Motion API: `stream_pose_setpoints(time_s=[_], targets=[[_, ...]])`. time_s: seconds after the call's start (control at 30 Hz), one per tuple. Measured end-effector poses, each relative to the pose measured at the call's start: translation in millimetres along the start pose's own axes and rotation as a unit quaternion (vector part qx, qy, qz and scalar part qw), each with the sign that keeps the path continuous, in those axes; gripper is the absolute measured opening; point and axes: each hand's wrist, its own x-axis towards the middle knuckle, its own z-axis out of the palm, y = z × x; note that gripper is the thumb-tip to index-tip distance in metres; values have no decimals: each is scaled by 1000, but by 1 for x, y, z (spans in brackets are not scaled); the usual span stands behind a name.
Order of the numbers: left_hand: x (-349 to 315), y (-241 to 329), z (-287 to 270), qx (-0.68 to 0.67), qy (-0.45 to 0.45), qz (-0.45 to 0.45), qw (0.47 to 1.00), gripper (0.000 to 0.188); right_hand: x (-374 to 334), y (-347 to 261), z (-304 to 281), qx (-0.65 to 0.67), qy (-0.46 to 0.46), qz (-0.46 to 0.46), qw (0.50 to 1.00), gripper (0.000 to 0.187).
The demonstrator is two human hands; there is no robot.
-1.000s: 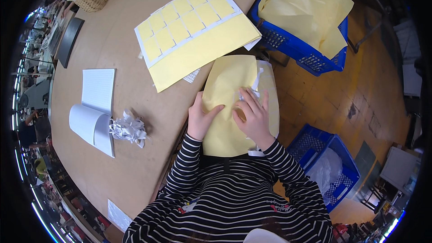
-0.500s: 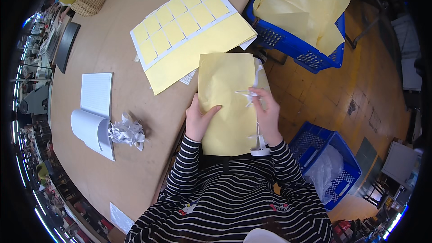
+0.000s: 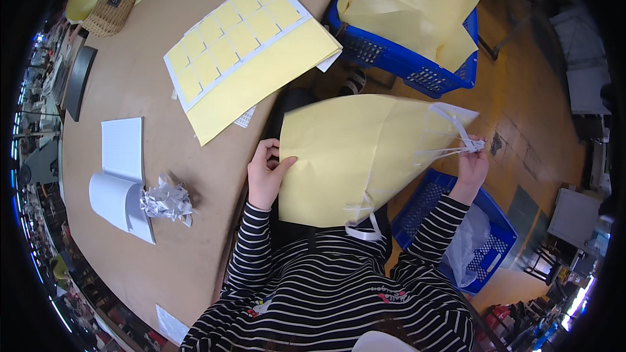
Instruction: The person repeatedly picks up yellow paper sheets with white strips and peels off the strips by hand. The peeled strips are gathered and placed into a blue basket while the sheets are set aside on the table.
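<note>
A: Main item?
B: Yellow sheet [image 3: 339, 156], held over the lap, just R of the tabletop [image 3: 208, 182] edge. L part fairly flat, R side bowed, drawn out to a far R corner.

A: Hands?
B: L hand [image 3: 264, 173] pinches sheet's L edge, thumb on top, fingers curled. R hand [image 3: 473, 166] nips a bunch of white strips [image 3: 456, 133]; they run taut from sheet's R part to fingertips. Another strip loop [image 3: 365, 231] hangs at btm edge, nr the striped top [image 3: 326, 267].

A: On the tabletop?
B: Nearest: yellow stack [image 3: 251, 55], top sheet w/ two rows of cut-out rectangles on a white band. Farther L, open notebook [image 3: 124, 176], one page curled, w/ a heap of white scraps [image 3: 166, 201] against its R side. Clear packet [image 3: 171, 324] nr edge, btm L. Wicker basket [image 3: 114, 3] up top L, w/ dark slab [image 3: 80, 83] below it, at the far L edge.

A: R side?
B: Tiled floor [image 3: 515, 137], brownish-orange. Upper blue crate [image 3: 407, 81] piled w/ loose yellow sheets [image 3: 411, 13], some over the rim. Lower blue crate [image 3: 417, 205], partly behind R forearm, has a clear plastic bag [image 3: 466, 248] in it.
</note>
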Motion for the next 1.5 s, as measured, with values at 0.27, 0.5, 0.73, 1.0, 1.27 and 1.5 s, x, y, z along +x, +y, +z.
stream_pose_setpoints(time_s=[0.27, 0.5, 0.73, 1.0, 1.27, 1.5], targets=[[-2, -8, -7, 53, 9, 81, 995, 10, -32, 50, 49, -402, -90, -120, 903, 37], [-18, -3, -17, 124, -3, 199, 972, 22, -29, 136, 59, -730, -205, -183, 625, 26], [-28, 21, -3, 101, -68, 231, 965, 16, -44, 129, 119, -653, -231, -290, 660, 14], [-12, 83, 29, -177, -354, 152, 906, 83, -107, 107, 191, -654, -428, -449, 433, 15], [-1, 109, 37, 39, -200, 227, 952, 83, -137, 174, 159, -651, -576, -266, 416, 16], [-25, 69, 27, 93, -145, 135, 976, 59, -118, 166, 152, -655, -416, -202, 598, 17]])
